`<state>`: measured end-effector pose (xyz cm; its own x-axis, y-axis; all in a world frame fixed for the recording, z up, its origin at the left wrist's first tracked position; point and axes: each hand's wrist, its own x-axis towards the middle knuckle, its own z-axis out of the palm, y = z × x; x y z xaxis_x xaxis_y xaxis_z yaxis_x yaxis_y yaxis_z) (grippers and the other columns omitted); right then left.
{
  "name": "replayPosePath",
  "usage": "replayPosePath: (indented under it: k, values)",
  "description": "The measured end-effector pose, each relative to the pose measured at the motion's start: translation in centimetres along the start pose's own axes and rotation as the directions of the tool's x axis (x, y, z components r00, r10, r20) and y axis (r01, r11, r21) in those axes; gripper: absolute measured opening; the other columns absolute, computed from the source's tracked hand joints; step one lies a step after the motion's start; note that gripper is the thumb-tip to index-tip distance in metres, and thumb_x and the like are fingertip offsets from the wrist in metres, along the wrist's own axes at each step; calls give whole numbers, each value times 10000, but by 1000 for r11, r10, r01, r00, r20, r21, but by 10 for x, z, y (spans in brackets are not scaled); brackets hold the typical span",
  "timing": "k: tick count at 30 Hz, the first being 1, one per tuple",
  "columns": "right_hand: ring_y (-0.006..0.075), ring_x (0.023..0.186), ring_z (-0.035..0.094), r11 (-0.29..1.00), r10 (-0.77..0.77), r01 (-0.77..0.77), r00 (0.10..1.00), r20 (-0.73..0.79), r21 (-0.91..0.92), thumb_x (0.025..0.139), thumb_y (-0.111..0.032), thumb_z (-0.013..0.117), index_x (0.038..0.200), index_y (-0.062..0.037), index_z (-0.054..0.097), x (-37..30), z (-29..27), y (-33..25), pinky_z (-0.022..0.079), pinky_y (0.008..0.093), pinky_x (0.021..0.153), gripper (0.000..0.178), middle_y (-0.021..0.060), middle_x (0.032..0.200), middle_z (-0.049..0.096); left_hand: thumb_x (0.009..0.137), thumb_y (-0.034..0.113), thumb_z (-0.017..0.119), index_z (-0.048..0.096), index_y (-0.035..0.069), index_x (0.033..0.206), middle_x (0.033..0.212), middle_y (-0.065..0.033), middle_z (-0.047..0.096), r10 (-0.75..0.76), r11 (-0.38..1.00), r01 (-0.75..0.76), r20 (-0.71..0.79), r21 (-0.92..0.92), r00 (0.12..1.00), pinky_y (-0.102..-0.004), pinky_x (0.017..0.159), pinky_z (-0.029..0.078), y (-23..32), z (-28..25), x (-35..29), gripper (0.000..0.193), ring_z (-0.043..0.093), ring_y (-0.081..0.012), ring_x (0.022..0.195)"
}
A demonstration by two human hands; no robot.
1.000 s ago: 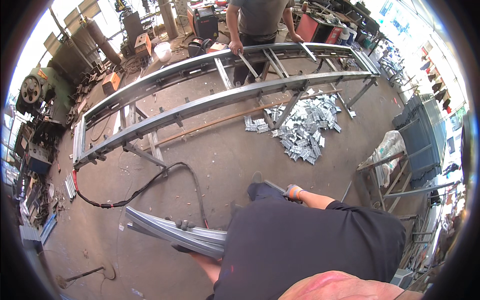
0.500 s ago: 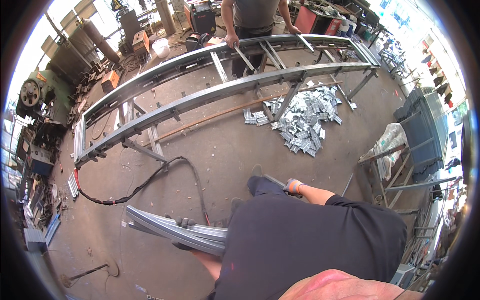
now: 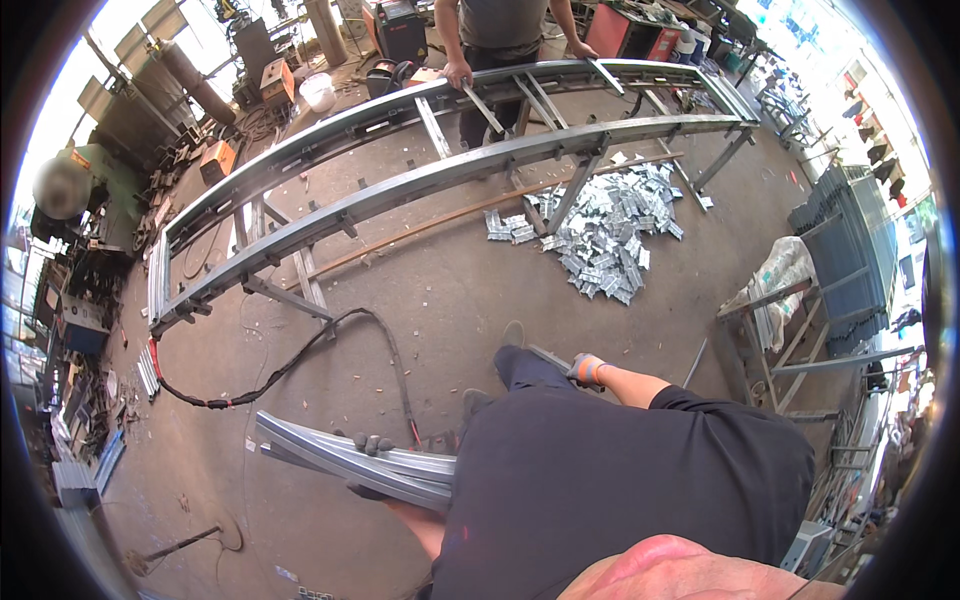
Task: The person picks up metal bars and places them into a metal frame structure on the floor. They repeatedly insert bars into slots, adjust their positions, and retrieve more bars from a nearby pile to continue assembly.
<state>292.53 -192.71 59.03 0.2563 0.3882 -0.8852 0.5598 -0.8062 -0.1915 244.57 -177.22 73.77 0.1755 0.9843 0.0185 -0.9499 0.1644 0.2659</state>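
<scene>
Bundle of silver metal channels (image 3: 350, 462) clenched in left hand (image 3: 372, 445), not set down; right hand (image 3: 586, 370) clasps grey metal bar (image 3: 546, 355).

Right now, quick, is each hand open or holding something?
Left hand: closed, holding a bundle of metal channels.
Right hand: closed on a grey metal bar.

The long silver metal frame (image 3: 400, 189) stands before the person (image 3: 620, 480), with a worker in a grey shirt (image 3: 505, 25) behind it and a heap of small shiny metal pieces (image 3: 610, 240) near its right half. Long silver metal bars (image 3: 350, 462) are on the person's left; flat blue-grey metal panels (image 3: 850, 255) stand far right.
</scene>
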Motion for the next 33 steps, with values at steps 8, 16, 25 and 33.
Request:
replayPosePath:
  k: [8, 16, 25, 33]
  values:
    - [329, 760, 764, 994, 105, -106, 994, 25, 24, 838, -256, 669, 864, 14, 779, -7, -2, -6, 622, 504, 694, 293, 157, 837, 770, 736, 319, 932, 324, 176, 1585, 1125, -77, 521, -54, 998, 54, 24, -21, 998, -421, 960, 521, 1, 1, 7, 1054, 577, -220, 1007]
    - [304, 689, 733, 994, -73, 75, 997, 38, -78, 852, -326, 670, 826, 7, 775, -5, -1, -4, 608, 489, 655, 350, 151, 788, 752, 713, 374, 955, 321, 159, 1576, 1147, -82, 535, -68, 998, 68, 23, -2, 997, -404, 970, 529, 6, -24, 13, 1092, 587, -209, 1022]
    - [282, 680, 738, 989, -77, 80, 996, 34, -121, 854, -358, 668, 808, -25, 793, 30, 10, 13, 606, 473, 643, 359, 134, 773, 764, 715, 409, 952, 292, 139, 1586, 1150, -95, 541, -58, 997, 57, 14, 42, 998, -408, 953, 534, 7, -24, 15, 1126, 588, -223, 1015]
    - [301, 660, 733, 1000, 11, -11, 1000, 29, -17, 855, -358, 665, 809, -9, 788, 19, 4, 2, 606, 510, 585, 373, 134, 756, 755, 715, 410, 949, 287, 149, 1593, 1142, -93, 539, -21, 1000, 20, 37, 19, 999, -408, 949, 537, 0, -9, 15, 1130, 585, -221, 1008]
